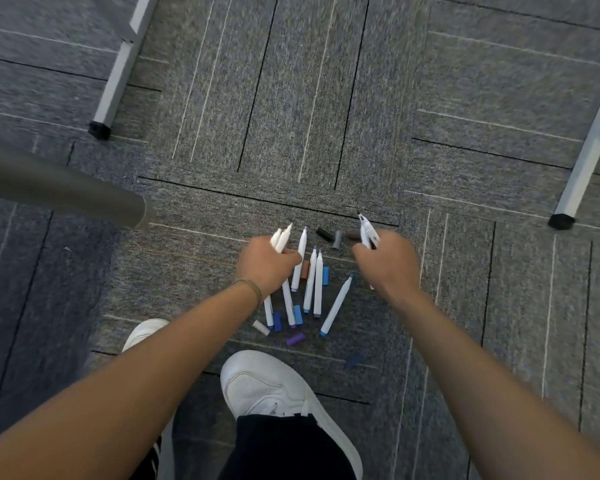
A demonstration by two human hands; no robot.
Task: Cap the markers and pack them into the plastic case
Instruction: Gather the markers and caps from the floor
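Several uncapped white markers (pixel 317 284) lie on the grey carpet between my hands. My left hand (pixel 265 265) grips two white markers (pixel 282 239) whose tips point away from me. My right hand (pixel 388 263) grips markers (pixel 367 233) that stick up past its fingers. Loose caps are scattered around: black (pixel 324 233), grey (pixel 337 239) and dark brown (pixel 353 233) ones beyond the markers, a brown one (pixel 305 270) among them, and blue (pixel 276 321), white (pixel 261 327) and purple (pixel 295 339) ones nearer me. No plastic case is in view.
My white shoes (pixel 267 386) stand on the carpet just below the markers. White table legs with black feet stand at the upper left (pixel 115 81) and at the right (pixel 584 161). A grey tube-like leg (pixel 66 192) reaches in from the left.
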